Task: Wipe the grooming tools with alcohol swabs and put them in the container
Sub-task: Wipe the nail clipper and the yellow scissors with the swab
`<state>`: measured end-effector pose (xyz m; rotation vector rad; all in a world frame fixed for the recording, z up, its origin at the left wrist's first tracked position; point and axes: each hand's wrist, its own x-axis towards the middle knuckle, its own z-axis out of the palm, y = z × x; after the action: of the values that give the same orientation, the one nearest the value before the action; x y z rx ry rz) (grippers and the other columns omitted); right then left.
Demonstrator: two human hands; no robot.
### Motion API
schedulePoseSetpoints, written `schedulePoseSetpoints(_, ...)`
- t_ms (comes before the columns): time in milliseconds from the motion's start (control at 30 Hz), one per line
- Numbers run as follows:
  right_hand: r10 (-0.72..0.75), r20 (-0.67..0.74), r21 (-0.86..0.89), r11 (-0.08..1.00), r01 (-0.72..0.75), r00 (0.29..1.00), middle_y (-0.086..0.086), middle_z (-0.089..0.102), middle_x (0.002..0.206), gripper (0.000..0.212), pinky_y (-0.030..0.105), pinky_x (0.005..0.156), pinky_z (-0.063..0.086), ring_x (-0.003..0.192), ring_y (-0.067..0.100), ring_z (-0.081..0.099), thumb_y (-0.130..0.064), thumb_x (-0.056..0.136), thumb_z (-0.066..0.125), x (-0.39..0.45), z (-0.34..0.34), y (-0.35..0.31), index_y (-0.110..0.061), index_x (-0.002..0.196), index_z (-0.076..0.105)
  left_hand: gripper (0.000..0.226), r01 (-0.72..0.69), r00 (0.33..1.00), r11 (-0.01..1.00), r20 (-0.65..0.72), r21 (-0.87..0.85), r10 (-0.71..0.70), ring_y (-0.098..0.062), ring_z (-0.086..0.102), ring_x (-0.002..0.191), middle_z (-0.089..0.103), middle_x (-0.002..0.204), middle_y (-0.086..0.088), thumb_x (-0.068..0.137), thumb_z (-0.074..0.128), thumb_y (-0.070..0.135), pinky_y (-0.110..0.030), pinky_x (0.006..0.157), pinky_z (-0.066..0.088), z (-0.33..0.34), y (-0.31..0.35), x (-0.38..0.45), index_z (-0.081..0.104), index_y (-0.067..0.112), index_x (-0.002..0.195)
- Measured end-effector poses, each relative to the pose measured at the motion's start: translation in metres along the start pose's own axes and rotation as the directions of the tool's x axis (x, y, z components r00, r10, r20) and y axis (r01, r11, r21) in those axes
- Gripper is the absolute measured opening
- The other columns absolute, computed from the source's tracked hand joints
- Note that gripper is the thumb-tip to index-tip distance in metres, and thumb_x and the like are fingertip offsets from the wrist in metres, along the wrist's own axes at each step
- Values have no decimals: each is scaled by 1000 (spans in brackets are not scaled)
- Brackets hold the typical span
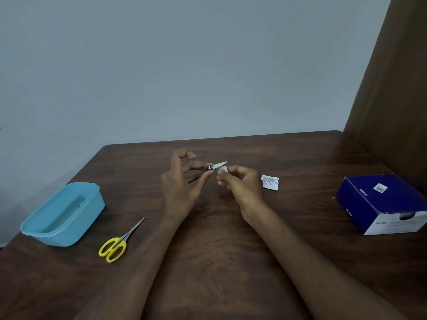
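My left hand (182, 181) pinches one end of a small metal nail clipper (218, 165) between thumb and fingertips, above the middle of the table. The clipper's silver lever points right. My right hand (240, 181) pinches a white alcohol swab (222, 169) just below the lever's tip; whether swab and metal touch is unclear. A light blue plastic container (63, 214) stands open at the left. Yellow-handled scissors (120, 241) lie on the table beside it, blades pointing up and right.
A torn white swab wrapper (269, 182) lies just right of my right hand. A dark blue box (381, 203) sits near the right edge. The brown wooden table (219, 239) meets a pale wall behind and a brown panel on the right.
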<state>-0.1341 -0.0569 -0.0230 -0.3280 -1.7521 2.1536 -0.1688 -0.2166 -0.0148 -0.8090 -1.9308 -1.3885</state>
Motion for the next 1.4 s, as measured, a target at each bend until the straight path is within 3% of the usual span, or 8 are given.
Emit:
schedulePoseSetpoints(133, 41, 47, 74, 996, -45, 998, 10, 78, 90, 11, 31, 82, 62, 88, 18, 76, -6, 97, 72, 3, 0, -4, -1, 95, 82, 61, -22, 999, 1000, 28, 14, 22, -5, 79, 100, 81, 105, 16, 92, 86, 18, -27, 79, 66, 1, -2, 0, 40, 41, 123)
schedulePoseSetpoints(400, 23, 119, 116, 993, -37, 993, 4, 81, 85, 10, 24, 71, 62, 73, 10, 72, -2, 97, 72, 3, -1, -3, -5, 98, 82, 57, -28, 998, 996, 67, 80, 22, 5, 76, 97, 78, 107, 12, 88, 88, 15, -19, 81, 64, 2, -10, -1, 46, 26, 125)
schedulePoseSetpoints(600, 54, 212, 99, 992, -76, 976, 8, 82, 91, 13, 29, 82, 61, 88, 17, 75, 3, 89, 76, 3, -5, -10, -8, 93, 81, 54, -77, 989, 974, 143, 214, 46, 28, 62, 90, 63, 105, 50, 88, 88, 15, 4, 77, 44, 0, -11, -1, 48, 23, 122)
schedulePoseSetpoints(900, -87, 18, -51, 995, 88, 996, 4, 82, 81, 13, 25, 69, 61, 70, 9, 72, -14, 79, 93, 8, -12, -5, -18, 88, 85, 51, -78, 980, 962, 196, 261, 26, 9, 65, 88, 62, 90, 32, 90, 86, 18, 2, 74, 42, 2, -8, 1, 48, 31, 121)
schedulePoseSetpoints(1067, -99, -33, 203, 974, 104, 995, 5, 82, 89, 10, 23, 66, 58, 67, 10, 68, -7, 85, 88, 10, -12, -13, -12, 92, 83, 48, -65, 990, 967, 140, 247, 31, 25, 61, 96, 65, 97, 31, 91, 84, 5, 2, 84, 44, 0, -11, 1, 55, 23, 125)
schedulePoseSetpoints(1133, -78, -41, 293, 952, 87, 996, 11, 81, 93, 8, 23, 66, 58, 70, 12, 68, -5, 90, 83, 12, -13, -14, -7, 97, 82, 47, -2, 997, 980, 74, 201, -13, 14, 68, 101, 70, 99, 22, 90, 83, 3, -18, 86, 59, -3, -13, 2, 58, 17, 128)
schedulePoseSetpoints(1300, -222, -16, -65, 973, 220, 975, -2, 81, 90, 11, 32, 75, 62, 78, 5, 72, -16, 101, 72, 8, -7, -4, -19, 96, 82, 44, 382, 924, 903, 91, -197, -371, -15, 80, 99, 81, 99, 2, 91, 85, 8, -33, 91, 64, -4, -8, 2, 68, 19, 130)
schedulePoseSetpoints(1400, -459, 34, -334, 832, 443, 888, -12, 80, 92, 7, 32, 79, 62, 86, 3, 76, -22, 97, 79, 5, -7, -4, -22, 99, 85, 34, 489, 872, 807, 205, -331, -444, -22, 80, 102, 83, 104, -8, 93, 82, 11, -40, 94, 65, -1, -8, 2, 73, 17, 125)
